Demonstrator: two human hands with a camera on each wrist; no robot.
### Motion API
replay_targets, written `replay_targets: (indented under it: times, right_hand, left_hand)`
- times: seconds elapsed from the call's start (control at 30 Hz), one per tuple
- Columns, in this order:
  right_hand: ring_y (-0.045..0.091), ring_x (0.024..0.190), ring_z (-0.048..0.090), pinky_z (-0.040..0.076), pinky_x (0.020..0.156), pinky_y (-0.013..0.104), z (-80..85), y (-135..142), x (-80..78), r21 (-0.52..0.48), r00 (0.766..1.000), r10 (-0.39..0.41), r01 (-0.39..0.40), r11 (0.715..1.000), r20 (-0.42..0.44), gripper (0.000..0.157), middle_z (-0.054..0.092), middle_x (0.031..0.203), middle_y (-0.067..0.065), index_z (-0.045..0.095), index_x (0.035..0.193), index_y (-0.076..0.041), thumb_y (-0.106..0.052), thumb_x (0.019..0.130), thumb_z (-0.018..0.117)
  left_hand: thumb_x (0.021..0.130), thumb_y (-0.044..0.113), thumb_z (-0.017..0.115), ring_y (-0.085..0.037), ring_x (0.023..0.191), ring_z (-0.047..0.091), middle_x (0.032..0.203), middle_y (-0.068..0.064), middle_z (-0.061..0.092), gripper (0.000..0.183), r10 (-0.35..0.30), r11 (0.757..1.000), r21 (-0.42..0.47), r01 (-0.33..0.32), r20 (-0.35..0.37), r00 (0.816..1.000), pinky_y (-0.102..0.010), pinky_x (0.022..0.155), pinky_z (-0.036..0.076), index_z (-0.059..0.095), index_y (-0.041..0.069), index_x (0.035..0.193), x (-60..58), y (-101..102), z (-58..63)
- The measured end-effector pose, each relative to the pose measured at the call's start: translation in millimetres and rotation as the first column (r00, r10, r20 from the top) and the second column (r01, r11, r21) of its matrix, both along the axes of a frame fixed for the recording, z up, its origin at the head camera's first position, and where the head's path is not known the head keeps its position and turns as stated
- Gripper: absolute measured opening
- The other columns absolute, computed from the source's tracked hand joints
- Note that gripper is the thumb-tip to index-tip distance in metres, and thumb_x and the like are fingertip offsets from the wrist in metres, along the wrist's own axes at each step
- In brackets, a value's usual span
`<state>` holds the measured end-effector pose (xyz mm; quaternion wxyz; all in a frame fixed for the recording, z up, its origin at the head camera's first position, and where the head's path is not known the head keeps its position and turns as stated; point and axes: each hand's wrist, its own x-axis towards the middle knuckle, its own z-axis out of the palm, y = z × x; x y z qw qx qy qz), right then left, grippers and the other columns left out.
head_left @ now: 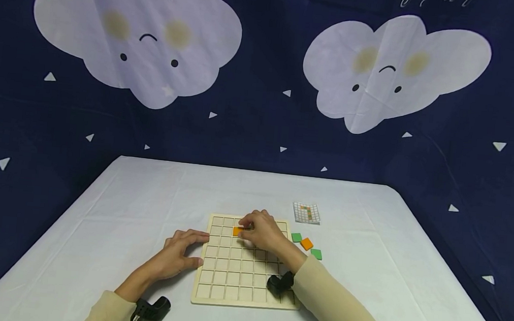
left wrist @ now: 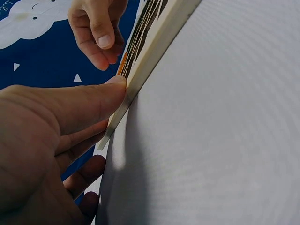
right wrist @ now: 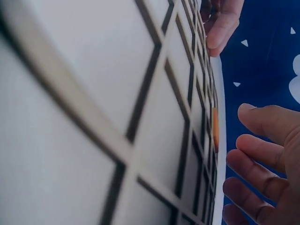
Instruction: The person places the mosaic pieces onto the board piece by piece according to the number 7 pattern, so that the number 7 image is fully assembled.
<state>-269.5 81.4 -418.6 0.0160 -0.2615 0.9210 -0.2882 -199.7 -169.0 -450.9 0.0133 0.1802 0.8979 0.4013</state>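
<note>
A pale wooden grid board (head_left: pixel 219 278) lies flat on the table. One orange square tile (head_left: pixel 237 231) sits in a cell near its far left; the same orange tile (right wrist: pixel 215 129) shows edge-on in the right wrist view. My right hand (head_left: pixel 262 231) hovers over the far part of the board beside this tile, fingers apart and relaxed, with nothing seen between them. What lies under that palm is mostly hidden. My left hand (head_left: pixel 180 254) rests along the board's left edge; in the left wrist view its thumb (left wrist: pixel 101 101) touches the rim.
To the right of the board lie a green tile (head_left: pixel 296 237), an orange tile (head_left: pixel 307 244) and another green tile (head_left: pixel 316 254). Behind them is a small card (head_left: pixel 306 213) printed with a coloured grid. White cloth (head_left: pixel 143 196) covers the table; a dark blue cloud-patterned curtain (head_left: pixel 267 44) hangs behind.
</note>
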Motion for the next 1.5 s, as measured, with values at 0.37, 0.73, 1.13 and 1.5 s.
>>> replay_targets:
  times: [0.37,0.73,1.13,1.5]
  right_hand:
    - [0.024,0.105,0.058,0.043,0.091,0.045,10.2,6,8.7,-0.064,0.999,0.01,-0.008,0.998,0.032,0.028,0.068,0.111,0.003,0.069,0.109,-0.01,-0.025,0.086,0.067]
    - [0.025,0.108,0.06,0.043,0.096,0.047,15.3,17,16.8,-0.105,0.999,-0.033,0.035,0.994,0.016,0.031,0.069,0.111,0.003,0.069,0.11,-0.01,-0.026,0.084,0.069]
    - [0.024,0.111,0.058,0.041,0.1,0.047,23.3,33,27.9,-0.118,0.996,-0.095,0.094,0.988,0.003,0.032,0.068,0.109,-0.001,0.069,0.111,-0.012,-0.026,0.082,0.072]
    - [0.02,0.107,0.058,0.046,0.091,0.044,23.5,55,34.5,-0.131,0.991,-0.135,0.136,0.982,0.016,0.034,0.067,0.108,-0.002,0.068,0.113,-0.012,-0.025,0.082,0.071]
  left_hand:
    - [0.075,0.016,0.076,-0.023,0.12,0.039,0.135,-0.002,0.054,0.05,0.019,1.0,-0.008,-0.019,0.014,1.0,-0.04,0.09,0.021,0.061,0.012,0.122,0.6,1,1.9]
    - [0.075,0.015,0.075,-0.023,0.12,0.039,0.136,-0.002,0.053,0.05,0.015,1.0,-0.012,-0.015,0.006,1.0,-0.042,0.092,0.021,0.06,0.012,0.123,1.1,1,1.8]
    - [0.076,0.016,0.075,-0.024,0.12,0.038,0.136,-0.003,0.053,0.05,0.002,1.0,-0.007,-0.002,0.004,1.0,-0.042,0.092,0.021,0.06,0.011,0.123,1.9,0,1.9]
    - [0.077,0.018,0.074,-0.024,0.12,0.038,0.137,-0.002,0.053,0.049,0.008,1.0,-0.015,-0.008,0.014,1.0,-0.042,0.092,0.021,0.06,0.012,0.124,1.5,0,2.8]
